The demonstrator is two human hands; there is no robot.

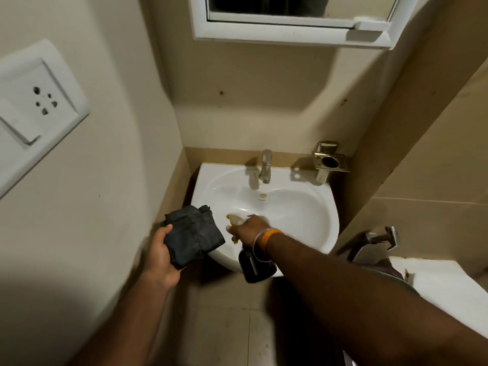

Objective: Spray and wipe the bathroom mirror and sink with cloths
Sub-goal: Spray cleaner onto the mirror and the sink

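Right hand [249,228] gripping spray bottle [254,265], nozzle aimed into sink [311,207] at twelve o'clock; left hand [158,256] clutching dark cloth [194,233] at nine o'clock, ready to wipe.

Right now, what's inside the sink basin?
The sink basin shows only the overflow hole below the tap. The right hand and spray bottle cover the front; the drain is hidden.

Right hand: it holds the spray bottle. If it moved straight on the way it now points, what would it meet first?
Probably the sink bowl: the right hand with the spray bottle points over its front rim. Depth is unclear.
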